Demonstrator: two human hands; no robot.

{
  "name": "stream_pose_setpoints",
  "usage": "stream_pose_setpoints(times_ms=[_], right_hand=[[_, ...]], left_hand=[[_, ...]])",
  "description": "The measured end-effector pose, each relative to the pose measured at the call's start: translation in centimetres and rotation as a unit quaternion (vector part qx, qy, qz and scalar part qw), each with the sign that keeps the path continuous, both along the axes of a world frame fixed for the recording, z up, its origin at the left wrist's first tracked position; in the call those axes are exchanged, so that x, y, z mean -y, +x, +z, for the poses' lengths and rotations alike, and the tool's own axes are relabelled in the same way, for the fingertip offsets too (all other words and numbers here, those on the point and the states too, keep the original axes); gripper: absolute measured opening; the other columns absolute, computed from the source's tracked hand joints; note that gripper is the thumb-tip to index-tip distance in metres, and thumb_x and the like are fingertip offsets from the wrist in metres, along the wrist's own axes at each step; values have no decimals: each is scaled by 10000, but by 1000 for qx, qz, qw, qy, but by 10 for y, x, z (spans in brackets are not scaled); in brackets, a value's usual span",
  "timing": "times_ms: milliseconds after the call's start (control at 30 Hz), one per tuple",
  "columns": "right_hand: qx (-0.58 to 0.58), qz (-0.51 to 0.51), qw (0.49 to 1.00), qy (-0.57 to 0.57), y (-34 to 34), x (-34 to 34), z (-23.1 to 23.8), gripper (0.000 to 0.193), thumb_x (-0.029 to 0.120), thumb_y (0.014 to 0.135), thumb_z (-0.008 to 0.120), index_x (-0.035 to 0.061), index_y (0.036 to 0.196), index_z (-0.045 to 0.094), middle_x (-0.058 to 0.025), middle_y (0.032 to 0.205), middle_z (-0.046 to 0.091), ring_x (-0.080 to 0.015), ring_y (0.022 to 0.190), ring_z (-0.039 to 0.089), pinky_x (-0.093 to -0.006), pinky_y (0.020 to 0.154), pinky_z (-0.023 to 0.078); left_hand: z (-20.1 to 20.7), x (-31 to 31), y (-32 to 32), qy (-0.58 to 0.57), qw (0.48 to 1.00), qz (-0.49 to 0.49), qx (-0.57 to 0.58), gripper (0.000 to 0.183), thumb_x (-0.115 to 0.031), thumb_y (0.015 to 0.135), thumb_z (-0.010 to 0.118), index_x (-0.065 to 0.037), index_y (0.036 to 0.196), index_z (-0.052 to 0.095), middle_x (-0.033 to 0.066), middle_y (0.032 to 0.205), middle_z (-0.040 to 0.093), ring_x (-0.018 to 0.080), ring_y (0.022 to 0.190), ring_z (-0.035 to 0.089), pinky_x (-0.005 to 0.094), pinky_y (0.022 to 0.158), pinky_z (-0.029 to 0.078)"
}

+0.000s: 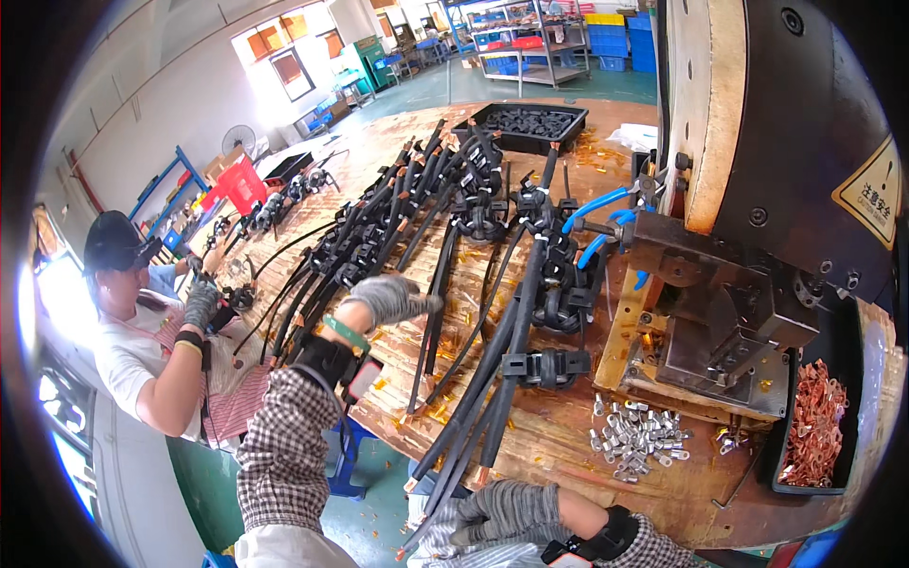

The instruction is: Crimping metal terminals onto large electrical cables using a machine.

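My left hand (390,300), in a grey knit glove, hovers over the wooden table among black cables, its fingers stretched out to the right. Nothing shows in it. Bundled cables with black clamp-like fittings (352,248) lie just beyond. My right hand (511,512), gloved the same way, is low at the table's near edge above my lap. Its fingers reach left, loosely extended, with no object visible in them. Close to it hang the ends of several thick black cables (445,478), which run up to a black fitting (545,367).
A press machine (720,312) with blue hoses stands at the right. Before it lie a pile of silver cable lugs (636,439) and a black bin of copper lugs (778,464). A black tray (576,118) sits at the back. At left, a co-worker (142,312) handles similar parts.
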State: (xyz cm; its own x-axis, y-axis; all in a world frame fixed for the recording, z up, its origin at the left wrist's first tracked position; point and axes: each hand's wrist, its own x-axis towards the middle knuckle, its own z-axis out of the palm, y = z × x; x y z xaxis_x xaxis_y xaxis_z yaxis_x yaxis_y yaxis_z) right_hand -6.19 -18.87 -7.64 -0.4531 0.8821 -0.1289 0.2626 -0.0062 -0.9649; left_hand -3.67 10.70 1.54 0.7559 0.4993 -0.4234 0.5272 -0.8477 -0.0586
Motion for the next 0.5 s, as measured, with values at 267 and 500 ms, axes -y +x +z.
stream_pose_setpoints(times_ms=[267, 500], right_hand=[[-8, -17, 998, 58, 0, 2, 22, 341, 377, 801, 567, 41, 809, 627, -134, 708, 603, -275, 647, 573, -348, 622, 447], [-26, -35, 995, 93, -6, -1, -1, 379, 407, 790, 538, 44, 757, 638, -161, 694, 604, -294, 625, 571, -372, 597, 441]], left_hand=[[-49, -59, 54, 58, 988, 100, 101, 1098, -627, 602, 634, 43, 1346, 183, 268, 1377, 217, 363, 1259, 293, 358, 1023, 282], [-43, -73, 87, 29, 965, 224, 130, 808, -476, 611, 692, -10, 1227, 455, 215, 1259, 444, 334, 1171, 436, 364, 946, 383]])
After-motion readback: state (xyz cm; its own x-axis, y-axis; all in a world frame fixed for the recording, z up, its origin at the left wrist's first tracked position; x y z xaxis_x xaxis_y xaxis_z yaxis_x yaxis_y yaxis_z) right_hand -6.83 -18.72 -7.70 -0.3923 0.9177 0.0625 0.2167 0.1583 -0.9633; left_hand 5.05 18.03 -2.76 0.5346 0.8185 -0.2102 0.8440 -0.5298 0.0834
